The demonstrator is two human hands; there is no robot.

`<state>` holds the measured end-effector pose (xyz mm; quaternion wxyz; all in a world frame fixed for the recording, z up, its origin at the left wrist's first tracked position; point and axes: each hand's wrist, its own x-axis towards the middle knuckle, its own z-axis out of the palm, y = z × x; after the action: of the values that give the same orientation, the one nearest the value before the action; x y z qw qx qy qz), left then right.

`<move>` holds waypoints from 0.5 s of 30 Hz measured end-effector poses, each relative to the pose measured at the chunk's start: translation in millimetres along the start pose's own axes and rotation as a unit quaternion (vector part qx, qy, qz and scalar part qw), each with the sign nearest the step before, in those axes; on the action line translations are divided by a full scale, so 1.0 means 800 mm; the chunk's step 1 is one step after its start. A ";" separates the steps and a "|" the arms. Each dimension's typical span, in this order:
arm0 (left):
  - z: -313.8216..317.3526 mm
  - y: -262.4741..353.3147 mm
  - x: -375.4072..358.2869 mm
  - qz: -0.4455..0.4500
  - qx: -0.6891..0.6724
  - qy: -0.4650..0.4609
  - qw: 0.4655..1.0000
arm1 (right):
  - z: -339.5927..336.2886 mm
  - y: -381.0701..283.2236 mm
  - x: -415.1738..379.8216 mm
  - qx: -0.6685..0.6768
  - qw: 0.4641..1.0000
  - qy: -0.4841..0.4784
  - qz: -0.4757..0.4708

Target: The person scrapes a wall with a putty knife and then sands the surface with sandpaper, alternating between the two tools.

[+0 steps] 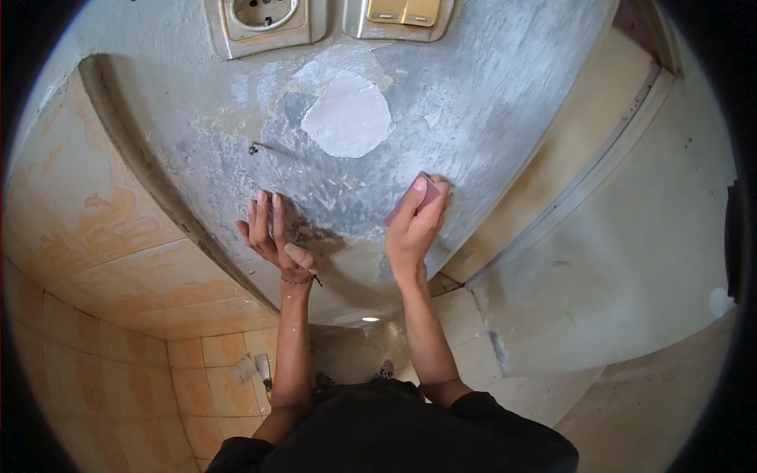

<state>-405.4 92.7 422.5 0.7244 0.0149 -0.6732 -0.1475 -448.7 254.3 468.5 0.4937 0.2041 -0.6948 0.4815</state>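
My right hand (415, 229) is closed around a folded piece of reddish-brown sandpaper (400, 206), which lies against the wall. To its left, my left hand (274, 238) rests on the wall with fingers stretched out and holds nothing; a thin cord bracelet circles the wrist. The wall (307, 189) is grey and patchy, with flaking paint and scraped areas. Above and between my hands sits a round white filler patch (347, 115). A small dark screw or hole (253, 148) shows in the wall above my left hand.
A power socket (264, 14) and a gold double switch (402, 11) are at the top. Orange-patterned tiles (118, 229) cover the left side. A door frame (568, 165) stands to the right. On the floor at lower left lies a scraper (262, 366).
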 end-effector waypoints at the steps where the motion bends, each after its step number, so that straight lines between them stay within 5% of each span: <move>1: -0.002 0.000 0.000 -0.001 0.006 0.001 1.000 | 0.003 -0.004 -0.005 -0.004 1.000 -0.020 -0.005; 3: -0.004 0.002 0.000 -0.008 0.023 -0.020 1.000 | 0.009 -0.008 -0.009 -0.034 0.994 -0.036 -0.096; 7: 0.000 -0.002 0.000 0.012 0.017 0.004 1.000 | 0.002 -0.014 -0.005 0.036 0.996 0.003 0.077; 8: -0.001 -0.001 0.000 0.009 0.021 -0.002 1.000 | 0.005 -0.014 -0.008 0.040 0.996 -0.003 0.079; 10: -0.003 -0.002 -0.002 0.006 0.025 -0.010 1.000 | 0.009 -0.013 -0.012 -0.041 0.995 -0.057 -0.064; 14: 0.003 -0.003 -0.002 0.012 0.022 0.011 1.000 | 0.010 -0.017 -0.013 0.012 0.999 -0.021 0.044; 15: 0.002 -0.003 -0.002 0.013 0.019 0.012 1.000 | 0.013 -0.018 -0.015 -0.003 0.999 -0.031 -0.004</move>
<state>-407.9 90.8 420.6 0.7341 0.0218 -0.6670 -0.1253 -437.4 236.5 463.9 0.4744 0.2205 -0.7108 0.4703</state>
